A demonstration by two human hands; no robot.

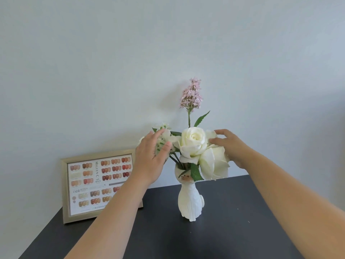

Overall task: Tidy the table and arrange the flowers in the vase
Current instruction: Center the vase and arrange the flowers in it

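White roses (194, 144) in the cat-shaped vase (189, 200) sit between both spread hands: left hand (151, 156) hides small blossoms, right hand (231, 146) touches petals.

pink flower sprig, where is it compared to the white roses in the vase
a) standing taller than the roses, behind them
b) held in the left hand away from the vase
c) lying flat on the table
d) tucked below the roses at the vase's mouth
a: the pink flower sprig rises on its thin stem well above the white roses, out of the same cat-shaped vase, while both hands are at the blooms lower down.
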